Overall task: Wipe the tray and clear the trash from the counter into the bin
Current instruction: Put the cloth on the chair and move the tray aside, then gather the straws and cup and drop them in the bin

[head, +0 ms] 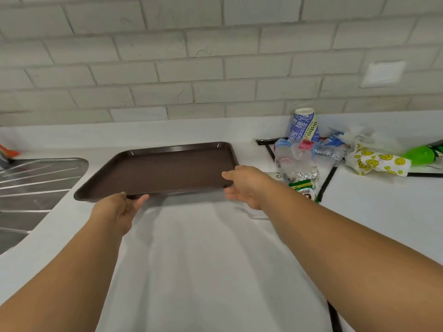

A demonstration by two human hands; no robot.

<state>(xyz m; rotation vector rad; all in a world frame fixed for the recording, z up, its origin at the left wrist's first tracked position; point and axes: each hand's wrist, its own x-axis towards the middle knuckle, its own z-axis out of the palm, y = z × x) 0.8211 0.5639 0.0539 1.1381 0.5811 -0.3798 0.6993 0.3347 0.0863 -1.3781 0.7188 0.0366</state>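
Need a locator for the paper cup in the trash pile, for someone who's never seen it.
On the white counter, look right of the brown tray to the heap of trash near the brick wall. The paper cup stands at the back of that heap, behind the crushed clear bottles. It is the tallest piece there and the only one with blue-and-white print reading Bistro.

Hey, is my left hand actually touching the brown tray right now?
Touching. The head view shows the left hand gripping the near rim of the brown tray, with the fingers meeting the edge and no gap between them.
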